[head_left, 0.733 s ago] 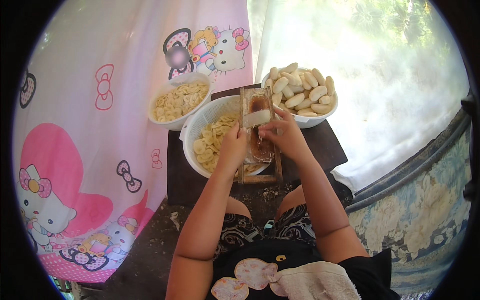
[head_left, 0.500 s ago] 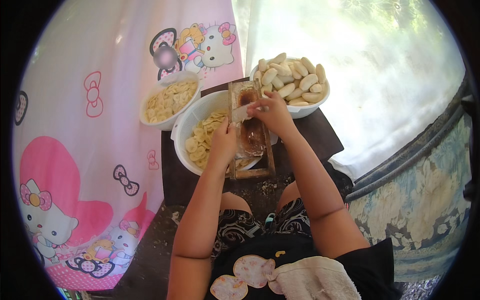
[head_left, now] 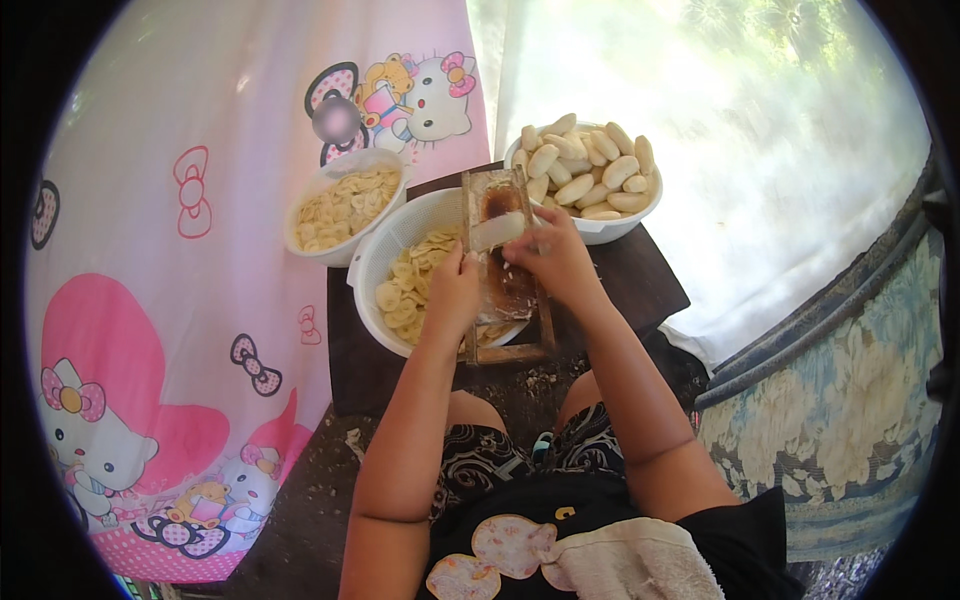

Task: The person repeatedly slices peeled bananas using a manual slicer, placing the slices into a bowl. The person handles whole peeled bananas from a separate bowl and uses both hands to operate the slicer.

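Observation:
A wooden slicer (head_left: 474,353), a narrow frame with brown-stained middle boards, lies across a white perforated basin (head_left: 362,275). Its pale rectangular plate (head_left: 497,231) crosses the boards. My left hand (head_left: 455,295) is closed on the slicer's left rail, thumb on top. Over the right side of the slicer is my right hand (head_left: 557,258), its fingers curled just below the plate; whatever they may hold is hidden. Round yellow banana slices (head_left: 408,287) fill the basin beneath.
A white basin (head_left: 575,238) heaped with peeled bananas (head_left: 590,172) stands at the far right. Another white tub (head_left: 325,257) of banana slices sits at the far left. All rest on a dark table (head_left: 640,290). A printed pink curtain (head_left: 230,330) hangs at the left.
My right hand has shifted slightly toward me along the slicer, from beside the plate to just below it. My left hand keeps its hold on the rail.

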### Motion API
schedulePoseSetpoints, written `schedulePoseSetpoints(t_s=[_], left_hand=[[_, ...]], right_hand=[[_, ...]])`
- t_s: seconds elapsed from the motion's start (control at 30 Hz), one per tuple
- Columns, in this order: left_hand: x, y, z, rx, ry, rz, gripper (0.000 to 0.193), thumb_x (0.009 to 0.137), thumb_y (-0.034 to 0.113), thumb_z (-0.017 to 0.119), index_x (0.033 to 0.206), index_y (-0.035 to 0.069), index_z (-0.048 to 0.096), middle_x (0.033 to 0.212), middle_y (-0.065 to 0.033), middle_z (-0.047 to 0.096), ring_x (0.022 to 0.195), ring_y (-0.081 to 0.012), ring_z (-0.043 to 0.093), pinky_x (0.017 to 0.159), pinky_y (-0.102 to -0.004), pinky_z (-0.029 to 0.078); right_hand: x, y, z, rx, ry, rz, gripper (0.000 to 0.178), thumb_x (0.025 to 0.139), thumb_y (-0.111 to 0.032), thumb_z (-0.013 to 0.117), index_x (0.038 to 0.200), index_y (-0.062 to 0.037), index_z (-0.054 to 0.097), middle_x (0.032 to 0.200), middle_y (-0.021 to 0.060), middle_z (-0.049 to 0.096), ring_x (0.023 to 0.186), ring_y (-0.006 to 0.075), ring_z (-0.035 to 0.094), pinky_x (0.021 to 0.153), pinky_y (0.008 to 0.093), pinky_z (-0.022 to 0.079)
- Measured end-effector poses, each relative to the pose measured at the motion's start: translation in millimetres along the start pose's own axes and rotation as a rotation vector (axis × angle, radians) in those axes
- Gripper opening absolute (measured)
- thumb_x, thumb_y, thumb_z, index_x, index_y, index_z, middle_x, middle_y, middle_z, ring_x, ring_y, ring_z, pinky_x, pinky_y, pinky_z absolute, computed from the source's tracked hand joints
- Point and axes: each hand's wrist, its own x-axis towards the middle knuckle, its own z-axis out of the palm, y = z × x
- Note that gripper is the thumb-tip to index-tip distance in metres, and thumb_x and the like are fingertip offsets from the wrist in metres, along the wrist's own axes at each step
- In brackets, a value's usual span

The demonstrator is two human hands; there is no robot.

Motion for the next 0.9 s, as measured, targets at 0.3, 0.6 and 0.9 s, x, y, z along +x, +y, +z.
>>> schedulePoseSetpoints(t_s=[0.3,0.6,0.9], left_hand=[[-3,7,-2,-0.026,-0.003,-0.005,0.045,0.100,0.021,0.048,0.138,-0.002,0.050,0.121,-0.0260,0.064,0.112,-0.0328,0.062,0.097,-0.0363,0.045],[3,-9,4,-0.048,0.053,-0.013,0.040,0.101,0.020,0.049,0.134,-0.004,0.055,0.118,-0.0179,0.066,0.106,-0.0227,0.063,0.092,-0.0319,0.047],[0,-1,3,-0.093,0.040,-0.070,0.047,0.101,0.025,0.049,0.139,-0.004,0.050,0.130,-0.0219,0.061,0.121,-0.0278,0.057,0.103,-0.0333,0.041]], right_hand=[[42,0,5,-0.206,0.008,0.052,0.023,0.080,-0.028,0.079,0.091,-0.0076,0.078,0.127,0.0231,0.058,0.126,0.0372,0.050,0.104,0.0450,0.041],[-1,-52,-4,-0.383,-0.348,-0.244,0.033,0.091,-0.021,0.065,0.119,-0.0030,0.065,0.129,0.0178,0.058,0.124,0.0355,0.052,0.106,0.0454,0.041],[-48,-100,-38,-0.472,-0.515,-0.324,0.039,0.086,-0.013,0.064,0.120,0.0051,0.058,0.121,0.0163,0.059,0.114,0.0317,0.057,0.096,0.0389,0.049]])
